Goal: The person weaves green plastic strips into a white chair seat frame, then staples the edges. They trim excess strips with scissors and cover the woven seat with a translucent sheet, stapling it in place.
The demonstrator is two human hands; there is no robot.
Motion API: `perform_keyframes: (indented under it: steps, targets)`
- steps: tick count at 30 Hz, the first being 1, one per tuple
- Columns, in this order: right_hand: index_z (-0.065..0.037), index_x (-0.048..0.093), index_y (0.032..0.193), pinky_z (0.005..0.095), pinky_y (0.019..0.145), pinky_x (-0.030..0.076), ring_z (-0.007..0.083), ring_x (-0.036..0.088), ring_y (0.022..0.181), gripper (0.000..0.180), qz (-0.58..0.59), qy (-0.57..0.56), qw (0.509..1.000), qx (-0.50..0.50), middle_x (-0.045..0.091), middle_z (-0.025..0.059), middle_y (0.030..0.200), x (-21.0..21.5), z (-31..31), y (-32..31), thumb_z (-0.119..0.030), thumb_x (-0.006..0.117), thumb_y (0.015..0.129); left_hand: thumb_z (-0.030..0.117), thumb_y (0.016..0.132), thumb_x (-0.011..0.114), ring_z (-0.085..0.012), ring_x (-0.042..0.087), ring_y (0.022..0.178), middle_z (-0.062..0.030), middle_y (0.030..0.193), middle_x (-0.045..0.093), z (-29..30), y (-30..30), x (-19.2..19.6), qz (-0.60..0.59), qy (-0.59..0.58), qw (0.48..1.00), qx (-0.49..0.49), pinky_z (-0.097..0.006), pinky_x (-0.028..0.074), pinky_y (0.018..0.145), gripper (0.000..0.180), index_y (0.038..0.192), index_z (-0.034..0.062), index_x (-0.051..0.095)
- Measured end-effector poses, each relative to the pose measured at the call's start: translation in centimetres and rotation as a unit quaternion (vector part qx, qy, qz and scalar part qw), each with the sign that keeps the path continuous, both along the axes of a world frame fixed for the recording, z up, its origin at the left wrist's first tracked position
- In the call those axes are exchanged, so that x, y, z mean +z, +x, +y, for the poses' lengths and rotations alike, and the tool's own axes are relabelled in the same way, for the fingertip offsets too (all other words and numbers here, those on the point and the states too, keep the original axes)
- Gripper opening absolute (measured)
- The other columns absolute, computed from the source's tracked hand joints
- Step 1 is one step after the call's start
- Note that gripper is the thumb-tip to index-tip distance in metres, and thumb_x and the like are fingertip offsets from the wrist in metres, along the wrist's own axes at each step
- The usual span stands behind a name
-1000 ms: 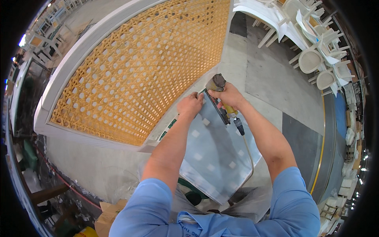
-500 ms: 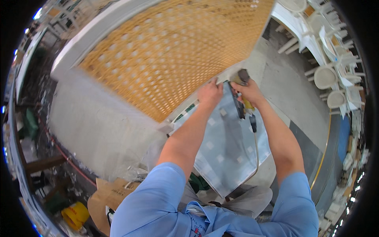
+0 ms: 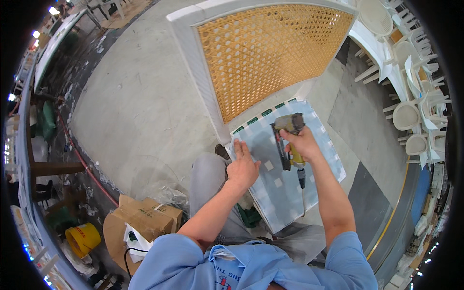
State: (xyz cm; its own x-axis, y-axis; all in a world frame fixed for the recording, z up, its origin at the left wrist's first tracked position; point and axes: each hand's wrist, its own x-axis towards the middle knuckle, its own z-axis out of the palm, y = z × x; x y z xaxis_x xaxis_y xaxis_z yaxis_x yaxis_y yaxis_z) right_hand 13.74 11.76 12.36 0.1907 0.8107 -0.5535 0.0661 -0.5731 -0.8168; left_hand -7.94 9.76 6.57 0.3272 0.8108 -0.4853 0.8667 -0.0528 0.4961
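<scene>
A white-framed chair back with woven cane (image 3: 280, 48) rises beyond a seat panel (image 3: 270, 212) covered in pale blue material with white squares. Dark green strips (image 3: 266, 112) line the panel's far edge, beside the cane back. My left hand (image 3: 243, 166) lies on the panel near its left corner, fingers stretched out, holding nothing. In my right hand (image 3: 303, 144) is a yellow and grey pneumatic nail gun (image 3: 290, 124), gripped by its handle above the middle of the panel. A hose (image 3: 304, 198) runs from the handle's end toward my lap.
A cardboard box (image 3: 150, 215) stands by my left leg, with clear plastic wrap (image 3: 169, 193) beside it. Farther left are a yellow bucket (image 3: 83, 239) and a red hose (image 3: 84, 164) on the floor. White chair frames (image 3: 408, 116) are stacked at the right.
My left hand has moved left along the panel's far edge to its left corner. My right hand has drawn the nail gun back from that edge. The chair sits farther right in view.
</scene>
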Motion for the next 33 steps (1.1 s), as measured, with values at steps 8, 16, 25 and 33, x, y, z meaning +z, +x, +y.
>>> perform_keyframes:
  steps: [8,16,25,33]
  targets:
    - [-0.002,0.063,0.107,0.0285,0.044,0.045,0.0137,0.060,0.050,0.032,0.004,-0.008,0.995,0.100,0.069,0.0048,0.083,-1.2,2.2,-5.8,-0.023,0.078,0.089,0.038,0.097,0.054,-0.0348,0.062,0.120,-0.0181,0.169,0.001,0.3,-0.4,-2.1,0.003,0.030,0.999,0.022,-0.045,0.057,0.082,0.087,0.159,-0.0027,0.009]
    - [-0.001,0.062,0.108,0.0294,0.042,0.044,0.0138,0.058,0.049,0.034,-0.028,-0.017,0.990,0.135,0.069,0.0064,0.082,-2.6,3.6,-8.8,-0.023,0.078,0.088,0.030,0.094,0.055,-0.0391,0.067,0.107,-0.0177,0.169,0.002,0.3,-0.7,-2.7,-0.024,0.030,0.998,0.043,-0.047,0.058,0.078,0.086,0.160,0.0006,0.007]
    - [-0.002,0.060,0.113,0.0299,0.043,0.048,0.0135,0.059,0.050,0.048,-0.050,-0.007,0.987,0.150,0.066,0.0063,0.076,-2.1,3.3,-9.1,-0.031,0.082,0.082,0.030,0.094,0.052,-0.0333,0.034,0.147,-0.0202,0.168,0.001,0.1,-0.6,-2.7,0.043,0.116,0.989,-0.076,-0.046,0.057,0.087,0.083,0.159,-0.0013,0.011]
    - [-0.006,0.057,0.130,0.0325,0.061,0.055,0.0148,0.063,0.062,0.060,-0.232,0.150,0.961,0.008,0.070,0.0066,0.089,5.8,-5.2,0.3,-0.028,0.083,0.081,0.031,0.097,0.048,-0.0369,0.045,0.140,-0.0194,0.169,0.001,1.7,-2.4,-5.3,0.033,0.127,0.991,-0.012,-0.045,0.049,0.102,0.083,0.157,-0.0079,0.006]
